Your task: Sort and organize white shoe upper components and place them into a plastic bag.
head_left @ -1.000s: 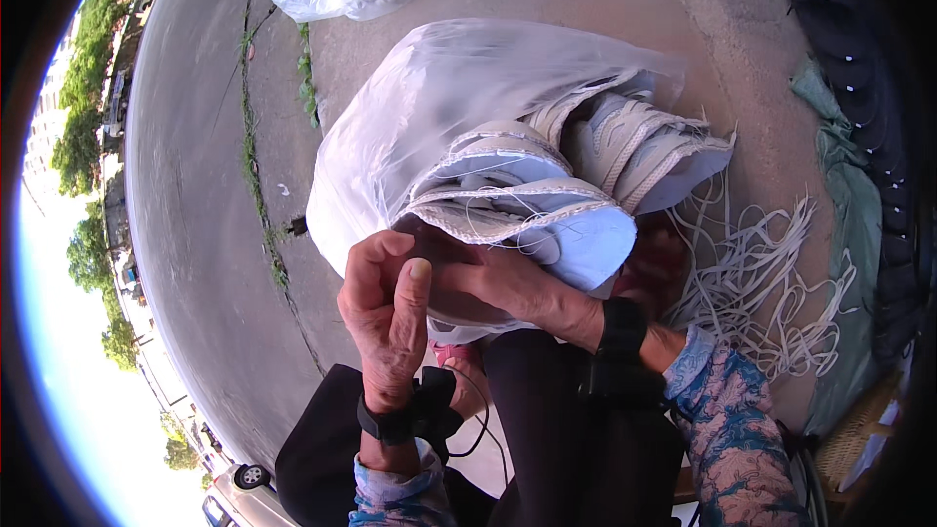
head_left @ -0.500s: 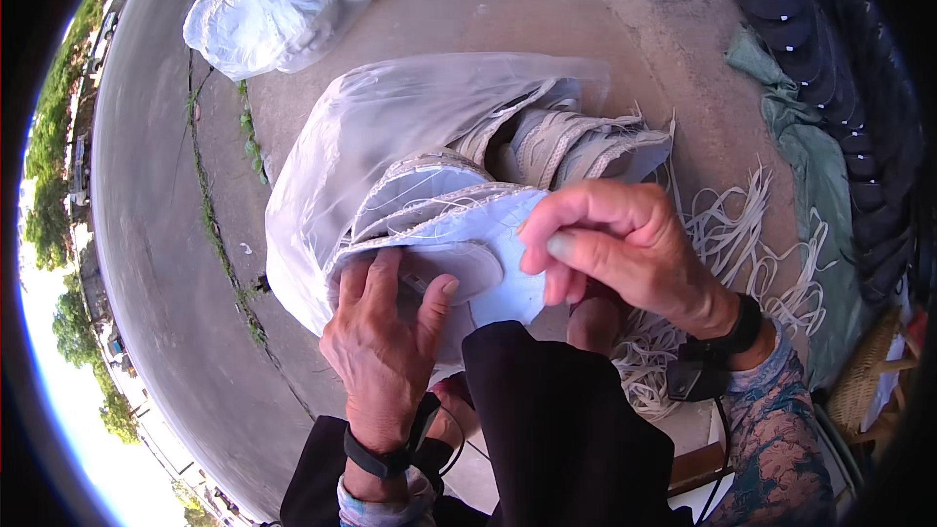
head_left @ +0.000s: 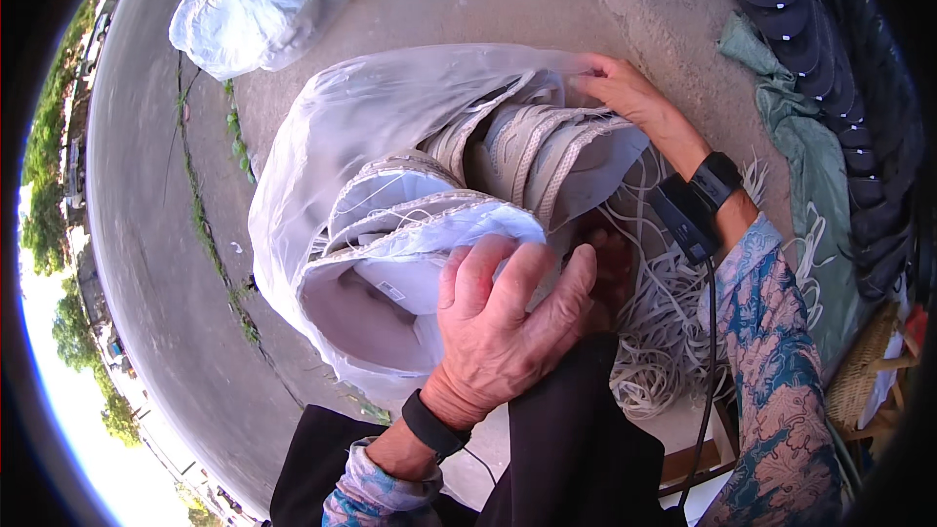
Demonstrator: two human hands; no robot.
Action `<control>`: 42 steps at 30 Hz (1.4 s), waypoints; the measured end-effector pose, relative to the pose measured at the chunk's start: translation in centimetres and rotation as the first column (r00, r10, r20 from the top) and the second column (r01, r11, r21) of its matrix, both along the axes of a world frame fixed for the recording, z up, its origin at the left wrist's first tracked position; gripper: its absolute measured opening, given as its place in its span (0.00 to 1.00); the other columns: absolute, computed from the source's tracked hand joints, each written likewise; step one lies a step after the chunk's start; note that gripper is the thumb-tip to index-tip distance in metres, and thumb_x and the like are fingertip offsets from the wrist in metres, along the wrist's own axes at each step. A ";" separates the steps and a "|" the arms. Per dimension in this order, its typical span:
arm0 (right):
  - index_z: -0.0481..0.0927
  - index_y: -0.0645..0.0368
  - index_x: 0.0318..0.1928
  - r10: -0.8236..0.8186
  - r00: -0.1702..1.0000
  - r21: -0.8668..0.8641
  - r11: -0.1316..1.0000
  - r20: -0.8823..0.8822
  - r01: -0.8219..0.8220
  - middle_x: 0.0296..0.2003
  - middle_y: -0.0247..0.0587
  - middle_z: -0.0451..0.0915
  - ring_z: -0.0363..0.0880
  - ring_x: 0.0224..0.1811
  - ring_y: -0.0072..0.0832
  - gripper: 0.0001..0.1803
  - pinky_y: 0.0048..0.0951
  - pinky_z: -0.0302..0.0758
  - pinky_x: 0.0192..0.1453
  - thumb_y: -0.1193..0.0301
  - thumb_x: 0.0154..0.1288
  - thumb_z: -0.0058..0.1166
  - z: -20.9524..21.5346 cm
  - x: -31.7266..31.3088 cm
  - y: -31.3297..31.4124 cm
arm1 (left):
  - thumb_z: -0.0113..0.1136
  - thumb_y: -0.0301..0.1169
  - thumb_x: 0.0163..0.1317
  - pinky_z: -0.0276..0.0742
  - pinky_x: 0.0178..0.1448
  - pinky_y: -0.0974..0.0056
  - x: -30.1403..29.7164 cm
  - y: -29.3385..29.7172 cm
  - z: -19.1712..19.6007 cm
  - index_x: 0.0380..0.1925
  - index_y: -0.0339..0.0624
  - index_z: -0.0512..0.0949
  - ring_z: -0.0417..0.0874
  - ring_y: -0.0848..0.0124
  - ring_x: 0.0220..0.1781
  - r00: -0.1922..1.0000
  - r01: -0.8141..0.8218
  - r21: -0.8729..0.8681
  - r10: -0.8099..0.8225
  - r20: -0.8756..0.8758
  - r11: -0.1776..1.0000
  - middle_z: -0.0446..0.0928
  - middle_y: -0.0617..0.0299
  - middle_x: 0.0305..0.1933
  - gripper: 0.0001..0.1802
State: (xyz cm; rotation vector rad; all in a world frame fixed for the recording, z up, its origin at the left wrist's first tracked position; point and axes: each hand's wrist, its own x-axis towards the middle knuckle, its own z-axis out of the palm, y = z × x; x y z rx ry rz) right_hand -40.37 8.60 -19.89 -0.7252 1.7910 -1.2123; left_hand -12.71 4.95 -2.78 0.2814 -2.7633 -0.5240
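A translucent white plastic bag (head_left: 332, 127) lies on the ground before me. Its mouth shows nested rows of hollow off-white stitched fabric pieces (head_left: 522, 161) with loose threads along their edges. In the nearest pale fabric piece (head_left: 342, 312) a small label shows inside. My left hand (head_left: 508, 322) is closed over its pale-blue edge with bent fingers; some fingertips are hidden. At the bag's far right, my right hand (head_left: 620, 88) pinches the edge of the plastic, beyond the right-hand row of pieces.
Tangled white strips (head_left: 673, 332) lie to the right of my knees. Another stuffed white bag (head_left: 273, 10) sits at the far left. A green sack (head_left: 815, 166) and stacked dark curved pieces (head_left: 830, 78) line the right side, with a woven basket (head_left: 859, 371) nearer.
My right hand has moved from above the near pieces out to the bag's far right edge. My left hand has shifted right, from inside the near piece onto its pale-blue edge.
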 end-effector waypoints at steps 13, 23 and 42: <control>0.74 0.58 0.42 -0.003 0.893 -0.169 0.982 0.451 0.088 0.32 0.29 0.73 0.72 0.36 0.16 0.11 0.20 0.72 0.42 0.64 0.71 0.45 4.0 3.3 4.7 | 0.52 0.36 0.54 0.66 0.59 0.52 -0.5 -0.1 -6.9 0.49 0.40 0.76 0.64 0.56 0.61 0.961 0.173 -0.326 -0.087 0.263 0.929 0.65 0.56 0.58 0.22; 0.70 0.56 0.41 0.156 0.850 -0.205 0.977 0.503 -0.058 0.29 0.26 0.65 0.65 0.28 0.16 0.10 0.22 0.73 0.36 0.63 0.73 0.45 14.6 7.8 5.0 | 0.53 0.32 0.50 0.65 0.57 0.53 2.0 -4.7 -2.6 0.40 0.43 0.77 0.65 0.56 0.56 0.974 0.082 -0.429 0.018 0.224 0.899 0.69 0.61 0.53 0.16; 0.69 0.56 0.34 0.226 0.886 0.124 0.946 0.404 -0.298 0.23 0.24 0.61 0.56 0.20 0.13 0.08 0.20 0.60 0.24 0.67 0.70 0.43 28.6 16.1 3.5 | 0.43 0.14 0.57 0.73 0.45 0.67 9.8 -8.9 4.7 0.35 0.35 0.75 0.76 0.68 0.37 0.932 -0.047 0.630 0.260 -0.250 0.775 0.73 0.58 0.37 0.11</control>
